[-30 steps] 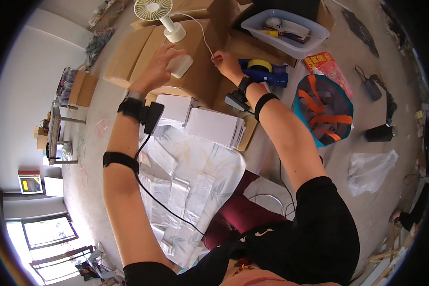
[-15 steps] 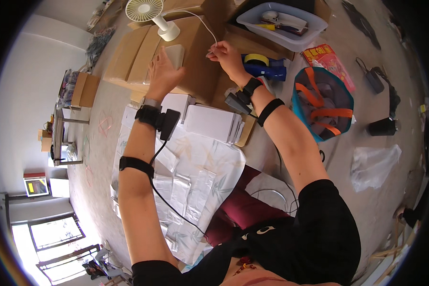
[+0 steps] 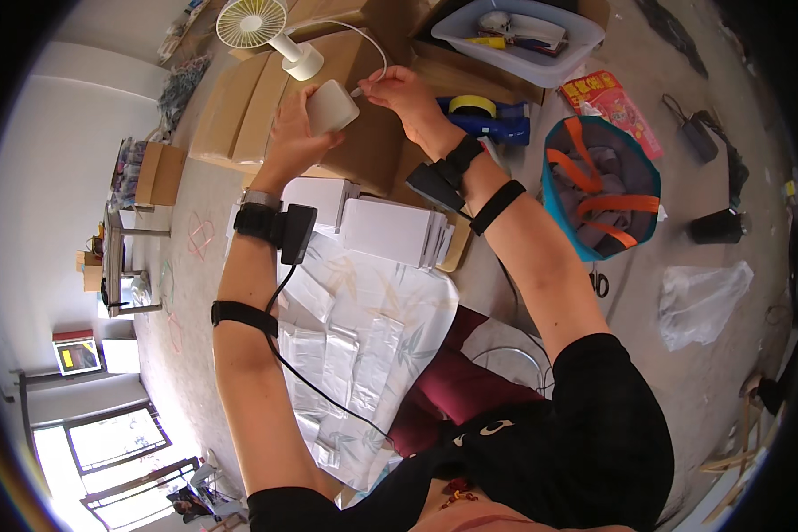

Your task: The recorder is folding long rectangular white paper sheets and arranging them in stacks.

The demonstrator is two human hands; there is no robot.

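- Left hand closed around a small white rounded block, held above the cardboard box.
- Right hand pinches the white cable end at the block's edge; fingertips closed.
- Cable runs back to the desk fan on the box.
- Judgement: plug at the port, seating unclear; connection unfinished.

From my seat I see a blue tape dispenser on the cardboard boxes, a grey bin beyond it, a blue bag (orange straps inside) right of them.
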